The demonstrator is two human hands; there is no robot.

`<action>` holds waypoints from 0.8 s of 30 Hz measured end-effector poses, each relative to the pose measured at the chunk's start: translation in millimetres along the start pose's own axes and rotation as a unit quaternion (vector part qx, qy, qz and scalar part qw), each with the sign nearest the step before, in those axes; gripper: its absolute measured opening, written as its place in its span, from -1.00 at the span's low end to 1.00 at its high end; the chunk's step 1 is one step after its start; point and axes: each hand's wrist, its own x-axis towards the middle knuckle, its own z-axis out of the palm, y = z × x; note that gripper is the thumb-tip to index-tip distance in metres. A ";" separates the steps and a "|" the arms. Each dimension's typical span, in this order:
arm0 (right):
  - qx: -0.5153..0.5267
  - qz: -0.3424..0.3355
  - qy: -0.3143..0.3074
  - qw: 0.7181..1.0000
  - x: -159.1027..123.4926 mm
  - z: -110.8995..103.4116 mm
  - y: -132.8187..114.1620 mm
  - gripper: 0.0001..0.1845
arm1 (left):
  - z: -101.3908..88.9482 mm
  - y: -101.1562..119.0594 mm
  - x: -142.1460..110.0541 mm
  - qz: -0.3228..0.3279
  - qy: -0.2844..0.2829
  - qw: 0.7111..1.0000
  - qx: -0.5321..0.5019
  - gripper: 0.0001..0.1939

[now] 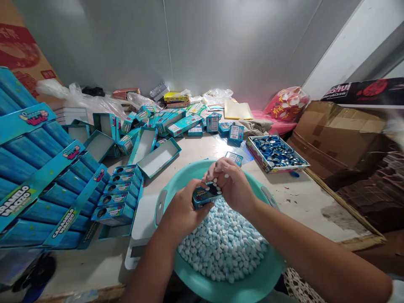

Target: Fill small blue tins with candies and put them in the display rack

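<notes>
Clearly, spilling is the main risk at the mouth of the small box. It sits above the far part of the basin, gripped between the thumb and fingers of the left hand. The right hand is cupped against its right side, fingers curled close together around a few sweets — some lie right at the dark opening, and a loose curl or a poor angle could let them roll off. Most would probably drop harmlessly among the others in the basin, though a hard bounce might carry one over the rim. Squeezing too firmly could dent the box, which looks like thin card, and too many sweets at once could jam the opening. To the left, the scale stands close beside the basin and under the left forearm — a careless elbow could nudge it, or knock the row of boxes just beyond.
</notes>
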 end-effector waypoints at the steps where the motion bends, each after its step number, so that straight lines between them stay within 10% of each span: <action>1: 0.000 -0.005 -0.001 1.000 -0.4 -0.3 0.0 -0.76 | 0.0 0.1 0.1 0.002 -0.001 1.000 0.001 -0.64; 24: 0.032 0.021 -0.043 0.998 6.5 -3.9 2.5 -0.54 | 3.1 -3.3 2.8 -0.073 0.010 0.997 -0.021 -0.56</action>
